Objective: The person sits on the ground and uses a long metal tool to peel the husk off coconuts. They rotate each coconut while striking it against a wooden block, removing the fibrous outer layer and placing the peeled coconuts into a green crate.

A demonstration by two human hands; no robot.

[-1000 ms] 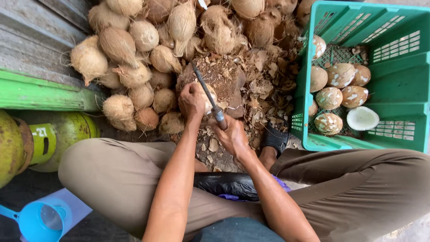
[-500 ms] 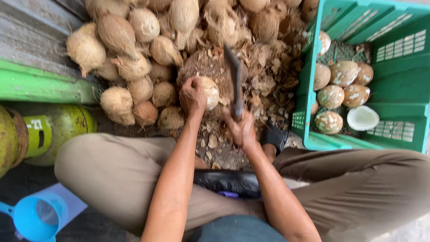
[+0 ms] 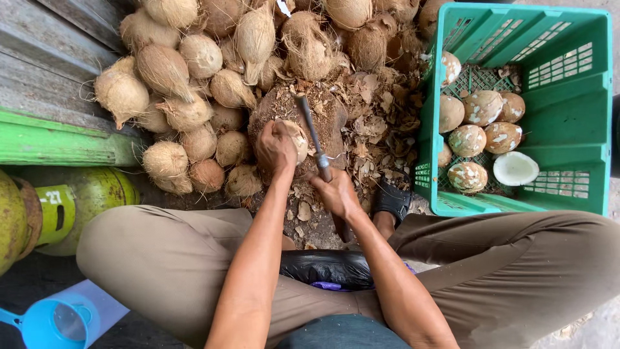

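Left hand: the left hand (image 3: 276, 147) is closed over a partly peeled coconut (image 3: 296, 139), pressing it down on a husk-covered chopping block (image 3: 336, 126).
Right hand: the right hand (image 3: 337, 192) is wrapped tight around the handle of a long knife (image 3: 312, 137), nearer the body than the left hand.
Knife: its blade slants up and away from the right hand and lies against the right side of the held coconut.
Coconut: under the left palm, just beyond the right hand, on top of the block.
Beyond the hands: a heap of unpeeled coconuts (image 3: 194, 71) with brown fibrous husks, spreading to the left of the left hand and past the block.
Right of the hands: a green plastic crate (image 3: 568, 110) holding peeled coconuts (image 3: 481, 106), one of them showing white flesh (image 3: 515, 168).
Around the block: shell chips (image 3: 378, 139) scattered on the ground between the hands and the crate.
Left of the hands: a green gas cylinder (image 3: 90, 194) lying well apart, and a blue plastic scoop (image 3: 55, 322) near the left knee.
Below the hands: a black bag (image 3: 326, 268) between the legs.
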